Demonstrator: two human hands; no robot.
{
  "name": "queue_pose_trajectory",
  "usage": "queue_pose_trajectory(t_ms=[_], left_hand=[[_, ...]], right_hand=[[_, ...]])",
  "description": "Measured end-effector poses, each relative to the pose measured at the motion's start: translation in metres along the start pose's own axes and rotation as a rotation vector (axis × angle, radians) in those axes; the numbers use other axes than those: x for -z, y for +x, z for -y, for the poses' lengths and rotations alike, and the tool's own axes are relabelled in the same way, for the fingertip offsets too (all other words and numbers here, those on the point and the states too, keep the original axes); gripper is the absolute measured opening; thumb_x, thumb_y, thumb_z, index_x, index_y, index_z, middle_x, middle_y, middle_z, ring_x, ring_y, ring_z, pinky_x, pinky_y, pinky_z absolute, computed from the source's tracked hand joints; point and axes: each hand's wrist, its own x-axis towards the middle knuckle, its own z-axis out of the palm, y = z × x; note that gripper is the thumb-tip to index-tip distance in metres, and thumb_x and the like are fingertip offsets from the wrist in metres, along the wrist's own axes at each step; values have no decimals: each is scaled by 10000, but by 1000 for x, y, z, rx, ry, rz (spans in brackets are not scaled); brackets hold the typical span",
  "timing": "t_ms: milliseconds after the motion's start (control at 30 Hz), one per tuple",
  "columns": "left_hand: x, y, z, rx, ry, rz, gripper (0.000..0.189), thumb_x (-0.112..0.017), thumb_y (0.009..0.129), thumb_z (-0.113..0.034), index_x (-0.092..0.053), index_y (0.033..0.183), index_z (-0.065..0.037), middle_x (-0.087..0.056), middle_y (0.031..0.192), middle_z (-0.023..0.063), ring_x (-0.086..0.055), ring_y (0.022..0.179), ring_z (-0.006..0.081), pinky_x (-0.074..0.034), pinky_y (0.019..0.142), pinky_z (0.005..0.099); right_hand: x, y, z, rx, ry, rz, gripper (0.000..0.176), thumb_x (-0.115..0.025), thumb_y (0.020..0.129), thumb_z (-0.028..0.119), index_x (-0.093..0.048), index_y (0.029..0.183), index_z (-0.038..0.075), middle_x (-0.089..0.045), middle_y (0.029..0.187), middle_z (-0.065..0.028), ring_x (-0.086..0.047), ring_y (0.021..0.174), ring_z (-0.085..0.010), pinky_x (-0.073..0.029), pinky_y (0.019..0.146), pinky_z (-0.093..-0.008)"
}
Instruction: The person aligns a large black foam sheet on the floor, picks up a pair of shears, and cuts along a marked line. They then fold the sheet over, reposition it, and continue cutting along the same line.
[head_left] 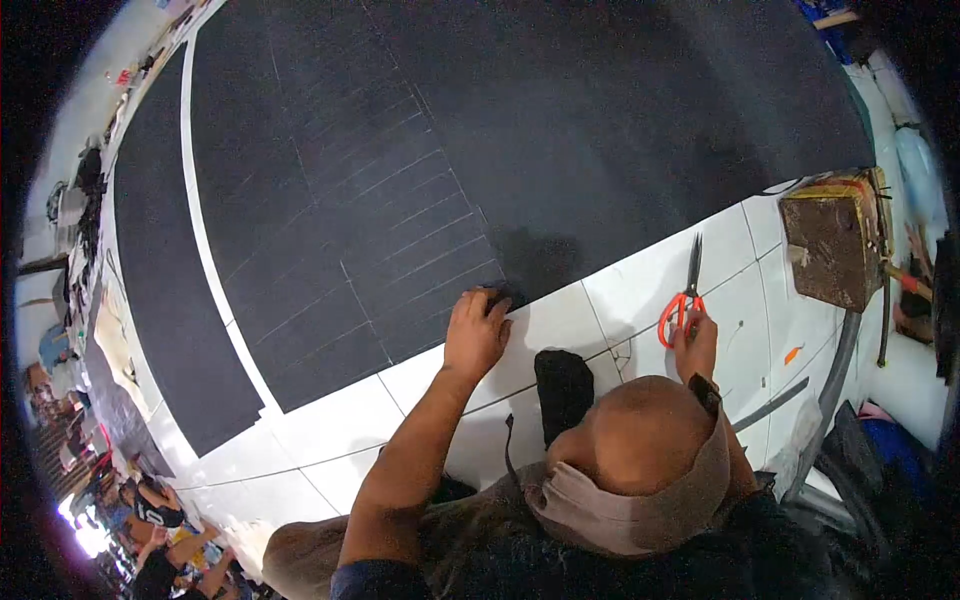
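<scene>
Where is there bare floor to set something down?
Bare white tile shows between the scissors in the right hand and the brown box; another patch lies between the left hand and the scissors, along the edge of the black sheet. It looks crowded at lower right, among dark bundles.

Right hand (695, 347) holds scissors (692, 290) while the left hand (475, 332) touches the black sheet (620, 140)

One head camera looks down and forward from above, past a close knee (650, 435), at the white floor (560, 320) and big black sheet (640, 130).
</scene>
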Motion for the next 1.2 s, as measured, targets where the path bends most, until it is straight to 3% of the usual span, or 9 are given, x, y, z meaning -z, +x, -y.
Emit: queue_pose_trajectory(t_ms=[133,333,400,433,467,500,600,933,1200], left_hand=[[-3,0,3,12,28,14,350,-679,768,-107,-660,1117,-101,-554,1134,122,-515,1096,331,-470,943,412],[-3,7,-1,61,101,124,270,-615,808,-124,-668,1072,-111,-567,1105,116,-535,1080,333,-502,914,460],[-1,12,-1,-13,223,152,238,-583,829,-133,-658,1052,-102,-577,1116,123,-553,1072,341,-514,896,470],[-1,12,-1,-54,287,168,224,-567,840,-137,-653,1043,-97,-582,1121,127,-562,1068,345,-520,887,475],[-2,10,-1,-59,298,161,215,-556,849,-136,-649,1038,-94,-584,1132,131,-568,1066,347,-529,873,474],[-4,10,-2,-71,312,151,206,-545,858,-135,-645,1033,-91,-586,1143,135,-574,1064,348,-537,859,472],[-13,8,9,-92,296,123,202,-531,878,-140,-637,1042,-89,-583,1182,142,-571,1100,344,-556,824,459],[-6,-2,-5,104,52,92,281,-629,858,-230,-633,1113,-111,-530,1297,122,-456,1273,335,-549,848,458],[-12,-5,-7,119,54,-52,198,-617,862,-160,-652,1047,-98,-596,1212,118,-532,1196,353,-527,875,450]], right_hand=[[13,-4,15,-138,-40,80,448,-745,800,219,-531,1111,-22,-621,977,-168,-622,870,-277,-504,778,-367],[7,2,11,-214,110,222,362,-726,784,176,-564,1048,-12,-669,841,-124,-651,752,-207,-527,713,-344],[1,-17,20,-179,343,515,299,-684,773,64,-558,1031,-18,-640,794,-73,-617,668,-160,-517,624,-296],[6,-29,62,-304,426,644,313,-709,763,47,-561,1032,-15,-619,766,-59,-597,667,-149,-509,612,-291],[-16,-45,46,-273,549,753,321,-727,774,63,-561,1040,-8,-621,772,-60,-591,682,-143,-505,617,-302],[-25,-56,51,-13,286,823,375,-764,783,107,-549,1068,-7,-628,856,-74,-591,744,-144,-509,637,-306],[-30,-82,116,-269,212,1040,372,-720,851,215,-547,1085,-17,-639,915,-96,-626,793,-180,-521,671,-313],[-52,-89,143,-336,347,986,341,-709,860,243,-556,1048,3,-604,858,-68,-589,742,-161,-491,637,-303],[-54,-93,148,-342,373,994,321,-700,867,266,-562,1018,19,-576,813,-45,-559,702,-145,-468,610,-294]])
